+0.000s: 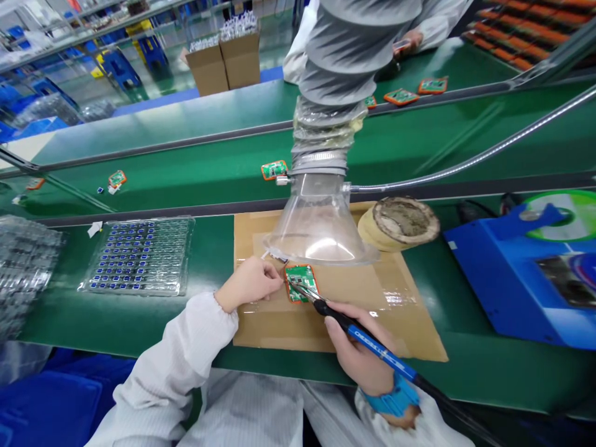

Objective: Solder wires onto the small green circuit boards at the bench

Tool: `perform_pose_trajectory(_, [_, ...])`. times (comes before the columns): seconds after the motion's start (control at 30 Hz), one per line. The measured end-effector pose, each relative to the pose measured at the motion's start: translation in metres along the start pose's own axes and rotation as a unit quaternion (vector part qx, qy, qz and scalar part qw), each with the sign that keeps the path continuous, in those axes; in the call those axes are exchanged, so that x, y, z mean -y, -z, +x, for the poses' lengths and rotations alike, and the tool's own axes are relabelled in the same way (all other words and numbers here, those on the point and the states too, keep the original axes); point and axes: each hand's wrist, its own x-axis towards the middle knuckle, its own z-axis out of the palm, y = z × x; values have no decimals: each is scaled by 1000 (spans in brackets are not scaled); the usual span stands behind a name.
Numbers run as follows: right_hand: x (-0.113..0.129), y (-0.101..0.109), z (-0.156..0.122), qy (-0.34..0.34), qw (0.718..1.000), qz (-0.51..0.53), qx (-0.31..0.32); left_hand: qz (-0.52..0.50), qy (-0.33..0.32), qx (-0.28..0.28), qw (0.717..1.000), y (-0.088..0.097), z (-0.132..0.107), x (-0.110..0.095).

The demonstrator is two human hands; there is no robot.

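Observation:
In my right hand [356, 347] is a soldering iron [379, 351] with a blue and black handle, its tip reaching down onto a green circuit board [302, 278] with an orange edge. The board lies on a sheet of brown cardboard [339, 329]. At the board's left edge my left hand [258, 280] is closed in a pinch, its fingertips by the board; a thin wire seems to run there, but what the fingers hold is too small to make out. A small white-and-dark part [278, 256] lies just behind, partly under the hood.
A clear fume hood [323, 230] on a grey hose hangs right above the board. Right of it stand a round crusted pot [400, 223] and a blue machine [516, 267]. A clear tray of small blue parts [139, 256] lies left. Boards sit on the green conveyor [200, 177]; a co-worker's hand [410, 42] is beyond.

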Motion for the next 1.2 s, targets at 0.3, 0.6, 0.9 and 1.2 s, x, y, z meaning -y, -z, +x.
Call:
perform_pose_trajectory(0.3, [0, -3, 0, 10, 1000, 13, -10, -8, 11, 3, 1000, -2, 1, 1])
perform_pose_trajectory(0.6, [2, -2, 1, 23, 1000, 3, -16, -15, 7, 1, 1000, 0, -1, -4])
perform_pose_trajectory(0.9, [3, -2, 2, 24, 999, 8, -25, -19, 5, 5, 1000, 0, 0, -4])
perform_pose_trajectory(1.2, [5, -2, 4, 27, 999, 10, -15, -22, -6, 8, 1000, -1, 2, 0])
